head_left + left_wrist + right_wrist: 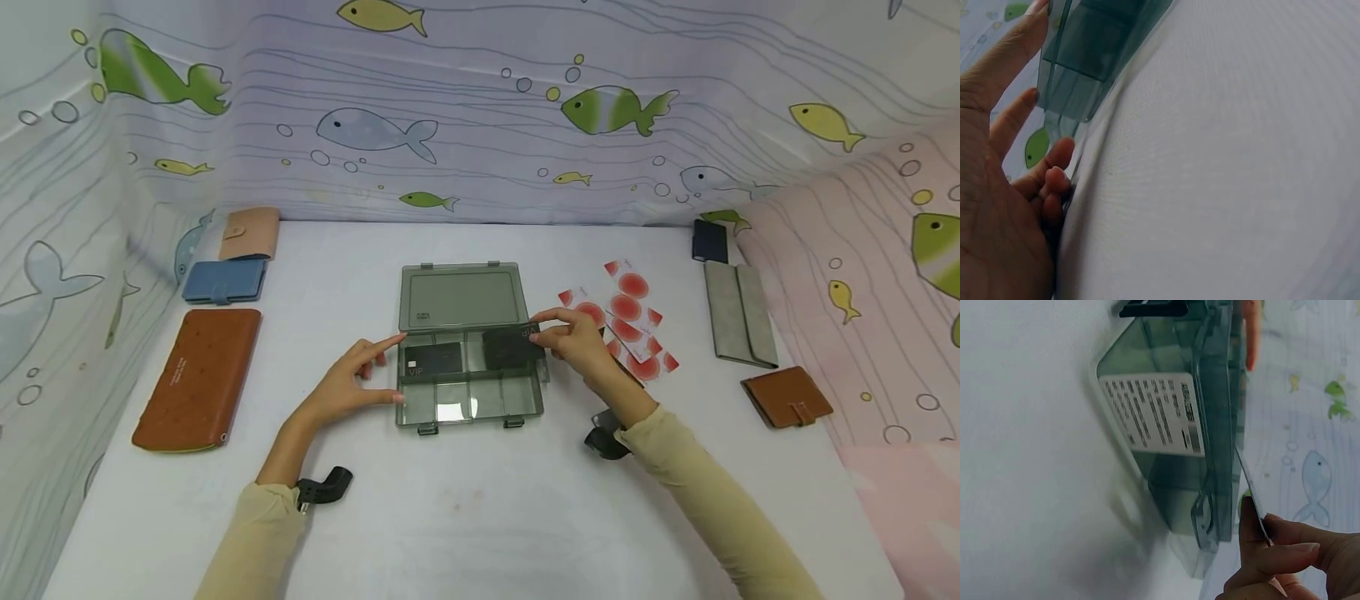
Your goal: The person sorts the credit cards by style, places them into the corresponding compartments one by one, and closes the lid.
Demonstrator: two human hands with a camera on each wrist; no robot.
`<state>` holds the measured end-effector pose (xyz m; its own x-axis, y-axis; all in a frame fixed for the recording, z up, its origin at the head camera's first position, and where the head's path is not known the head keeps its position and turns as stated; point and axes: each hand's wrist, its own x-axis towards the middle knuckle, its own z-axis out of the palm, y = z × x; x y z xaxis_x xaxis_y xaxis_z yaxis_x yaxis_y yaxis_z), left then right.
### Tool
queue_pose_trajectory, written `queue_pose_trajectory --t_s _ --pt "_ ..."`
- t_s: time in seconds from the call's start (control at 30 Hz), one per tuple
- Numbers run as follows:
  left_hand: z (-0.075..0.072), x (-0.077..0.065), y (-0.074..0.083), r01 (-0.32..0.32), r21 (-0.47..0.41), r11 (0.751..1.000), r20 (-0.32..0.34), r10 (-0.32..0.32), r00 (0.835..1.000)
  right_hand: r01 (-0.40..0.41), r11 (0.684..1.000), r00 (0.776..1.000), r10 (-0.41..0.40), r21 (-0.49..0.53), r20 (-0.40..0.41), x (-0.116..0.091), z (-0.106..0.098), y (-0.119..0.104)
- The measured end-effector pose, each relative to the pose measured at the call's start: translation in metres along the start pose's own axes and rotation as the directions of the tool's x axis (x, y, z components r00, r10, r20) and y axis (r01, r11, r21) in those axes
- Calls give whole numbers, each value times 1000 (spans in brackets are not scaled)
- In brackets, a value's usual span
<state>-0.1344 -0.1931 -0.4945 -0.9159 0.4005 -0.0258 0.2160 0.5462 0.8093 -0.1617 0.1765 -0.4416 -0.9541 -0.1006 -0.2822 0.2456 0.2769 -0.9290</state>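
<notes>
- From where I stand, the grey-green compartment box [486, 402] sits near the middle of the white worktop [450, 533], its lid [461, 296] folded back behind it.
- Left hand [337, 385]: thumb and index finger spread wide, their tips at the box's left edge; nothing is pinched. The placement looks suited to steadying the box. Apply light contact only, as side pressure could slide it.
- Right hand [573, 337]: thumb and fingers pinch the held card [504, 348], a black one marked VIP, by its right end. The card is over the right part of the rear row; whether it touches the dividers I cannot tell.
- Reference: the resting card [442, 360], also black and marked VIP, lies across the left part of that row. Its lettering reads upright from the person's side; the held card's is upside down. Rotate the latter if a match is wanted.
- In the right wrist view the held card is tilted, pinched end raised. Level it before release, so that no corner catches.
- Keep the right sleeve clear of the red-and-white cards [633, 286] beside the box; a low pass could drag them.
</notes>
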Motion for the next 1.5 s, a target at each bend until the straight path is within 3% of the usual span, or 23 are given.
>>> queue_pose_trajectory --t_s 0.1,0.27,0.43,0.63,0.8,0.9,1.03,1.17,1.3,1.5 --pt "1 1 -5 -9 0 1000 3 9 1000 -3 1000 1000 4 -27 18 2 6 3" --pt "0 1 1 -13 -23 1000 6 14 1000 -1 997 1000 3 -80 24 1 17 -1" --pt "3 2 -1 -7 -10 1000 4 8 1000 12 990 1000 -7 -138 31 -3 17 2" --pt "0 -1 22 -9 -33 999 8 9 1000 30 971 999 -33 -236 -10 -19 0 -2" --pt "-5 -3 38 -13 -35 999 18 14 1000 29 967 998 -40 -252 -39 -29 -29 6" --pt "-3 -2 33 -18 -38 999 16 19 1000 12 967 998 -26 -254 -53 -35 -49 18" --pt "3 1 11 -26 -33 999 1 26 1000 -7 957 998 -13 -291 -66 -45 -74 38" --pt "6 3 -4 -32 -6 999 -10 32 999 -9 923 996 -27 -384 -89 -60 -92 56" --pt "4 2 -7 -27 0 1000 -9 27 1000 0 887 994 -49 -461 -93 -73 -106 73" --pt "4 2 -7 -14 -4 1000 -5 14 1000 62 879 996 -88 -474 -32 -88 -120 92"
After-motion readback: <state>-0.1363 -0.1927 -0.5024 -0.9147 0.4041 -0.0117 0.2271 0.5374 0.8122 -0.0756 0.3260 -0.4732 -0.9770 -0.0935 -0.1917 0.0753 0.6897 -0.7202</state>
